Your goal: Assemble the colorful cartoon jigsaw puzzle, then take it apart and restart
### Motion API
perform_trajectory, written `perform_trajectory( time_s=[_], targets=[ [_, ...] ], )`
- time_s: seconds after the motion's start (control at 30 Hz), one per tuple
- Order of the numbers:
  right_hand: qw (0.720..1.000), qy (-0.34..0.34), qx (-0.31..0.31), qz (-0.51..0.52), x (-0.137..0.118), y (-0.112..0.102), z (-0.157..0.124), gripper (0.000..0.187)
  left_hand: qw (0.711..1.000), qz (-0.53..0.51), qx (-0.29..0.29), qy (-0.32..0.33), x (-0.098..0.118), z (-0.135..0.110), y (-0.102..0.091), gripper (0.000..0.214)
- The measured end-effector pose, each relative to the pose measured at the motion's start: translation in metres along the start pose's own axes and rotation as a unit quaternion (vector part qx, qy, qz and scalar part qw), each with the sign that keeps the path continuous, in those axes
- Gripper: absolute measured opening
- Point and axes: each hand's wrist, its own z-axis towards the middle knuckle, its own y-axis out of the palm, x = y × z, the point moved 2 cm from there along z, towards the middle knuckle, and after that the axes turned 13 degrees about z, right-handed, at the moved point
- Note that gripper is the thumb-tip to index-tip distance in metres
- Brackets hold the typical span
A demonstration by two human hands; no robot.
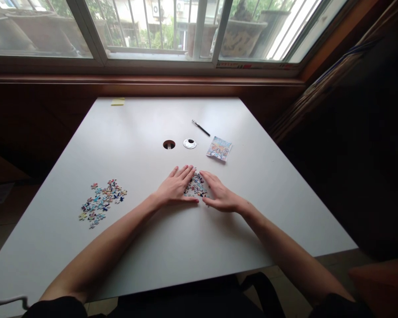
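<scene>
Nearest the camera, in the head view, we see our dark sleeves [58, 307] at the bottom corners, with both bare forearms [109, 238] reaching in over the white table [146, 119].

Between our hands lies the small pile of puzzle pieces [196, 185], near the middle of the table. Our left hand [176, 185] rests along its left side, fingers straight and close together, thumb stretched along the near edge. Our right hand [221, 194] stands on its right side, fingers loosely curved and thumb apart. Neither hand is clenched, and we see no piece pinched; whether any lie hidden under the palms we cannot tell.

We judge the pieces to be very light, thin and stiff, likely card, so they should slide easily on the smooth tabletop and scatter if pushed hard. Cupped hands suit the heap; for a single piece, we would pinch opposite edges with thumb and fingertip, sparing the little knobs, which could bend.

A second, looser heap [101, 201] spreads over the left of the table, well apart from our hands. Beyond them lie a printed packet [220, 149], a pen [200, 128], and a round cap [189, 143] beside a round hole [169, 145]. A yellow note [117, 102] lies by the far edge, below the window [155, 57].
</scene>
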Motion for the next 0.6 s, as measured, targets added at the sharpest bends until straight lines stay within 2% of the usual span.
perform_trajectory(
  time_s=[0.1, 0.2, 0.33, 0.43, 0.53, 0.6],
  targets=[
    [0.999, -0.026, -0.036, 0.005, 0.003, -0.006, -0.007, 0.093, 1.0, -0.01, 0.003, 0.003, -0.001, 0.009, 0.001, 0.109],
    [0.998, -0.021, -0.048, -0.027, 0.008, -0.01, -0.013, 0.084, 1.0, -0.011, 0.008, 0.011, 0.002, 0.006, 0.0, 0.11],
    [0.998, -0.02, 0.024, -0.063, 0.004, 0.004, 0.0, 0.073, 0.999, -0.003, -0.005, 0.031, -0.001, 0.002, 0.001, 0.111],
    [0.993, 0.001, 0.085, -0.084, -0.003, 0.015, 0.023, 0.057, 1.0, -0.013, -0.008, 0.021, -0.018, 0.005, -0.002, 0.101],
    [0.994, -0.016, 0.099, -0.046, -0.002, 0.012, 0.036, 0.053, 0.999, -0.046, 0.012, -0.001, -0.039, -0.004, -0.009, 0.095],
    [0.995, -0.039, 0.093, -0.011, 0.004, 0.003, 0.034, 0.048, 0.996, -0.072, 0.047, -0.016, -0.047, -0.018, -0.014, 0.086]
  ],
)
